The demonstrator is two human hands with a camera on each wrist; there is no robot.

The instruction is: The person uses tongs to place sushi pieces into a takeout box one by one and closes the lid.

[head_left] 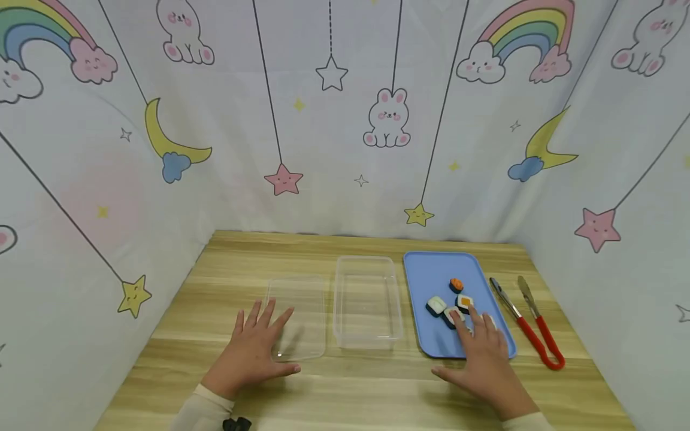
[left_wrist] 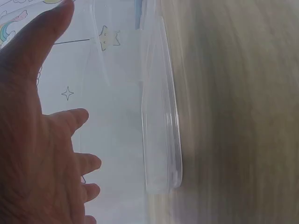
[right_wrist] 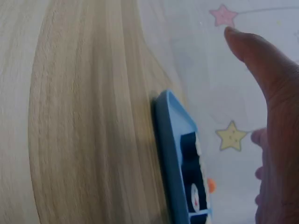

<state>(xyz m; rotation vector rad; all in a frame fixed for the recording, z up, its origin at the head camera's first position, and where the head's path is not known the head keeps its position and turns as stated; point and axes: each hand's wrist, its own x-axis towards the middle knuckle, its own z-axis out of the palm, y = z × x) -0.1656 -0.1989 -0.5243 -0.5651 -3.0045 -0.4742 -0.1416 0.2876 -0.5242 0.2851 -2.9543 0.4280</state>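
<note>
My left hand (head_left: pixel 251 352), fingers spread, hovers at the near left corner of a clear plastic lid (head_left: pixel 299 317); the left wrist view shows nothing in its grasp. Right of the lid stands a clear plastic container (head_left: pixel 368 302) with nothing inside. My right hand (head_left: pixel 483 365), fingers also spread and holding nothing, is over the near edge of a blue tray (head_left: pixel 431 269). On the tray lie several sushi pieces: one topped with orange (head_left: pixel 456 285), one with a yellow-orange centre (head_left: pixel 465 303), a white one (head_left: pixel 436 306). Others are partly hidden behind the fingers.
Tongs with red handles (head_left: pixel 543 341) lie to the right of the tray, their metal arms pointing away. The wooden table (head_left: pixel 372 383) ends at a white curtain (head_left: pixel 334 197) printed with cartoon rabbits, stars and rainbows, which hangs at the back and both sides.
</note>
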